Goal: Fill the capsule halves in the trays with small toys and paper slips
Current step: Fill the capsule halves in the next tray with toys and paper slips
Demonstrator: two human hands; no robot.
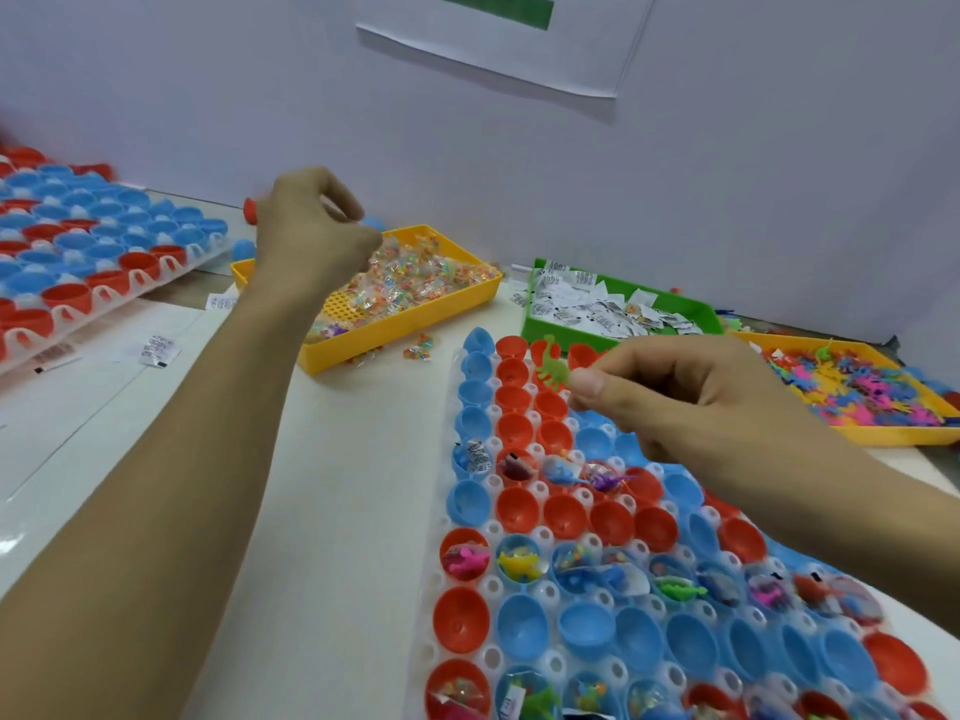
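On the bench (322,459): a pale, smooth, slightly glossy surface against a plain white wall.
Near tray (543,532): translucent white moulded plastic with round sockets, holding rows of glossy red and blue capsule halves (517,506), open side up; some are bare, others hold rubbery toys, bead packets and folded slips.
Right hand (691,402): hovers over the far rows of that tray, its fingers (587,384) pinching a small green dinosaur toy (551,368), soft-looking and long-necked.
Left hand (311,236): raised above the yellow tray, fingers curled together at the tips; what they pinch, if anything, I cannot tell.
Yellow tray (405,324): shallow rectangular plastic with a gridded floor, holding crinkly clear packets of coloured beads (415,280); a few lie spilled beside it.
Green tray (540,319): rectangular, heaped with white printed paper slips (602,304).
Right yellow tray (883,433): piled with mixed pink, blue and green rubbery toys (852,392).
Far-left tray (130,288): another white socketed tray with red and blue halves, tilted.
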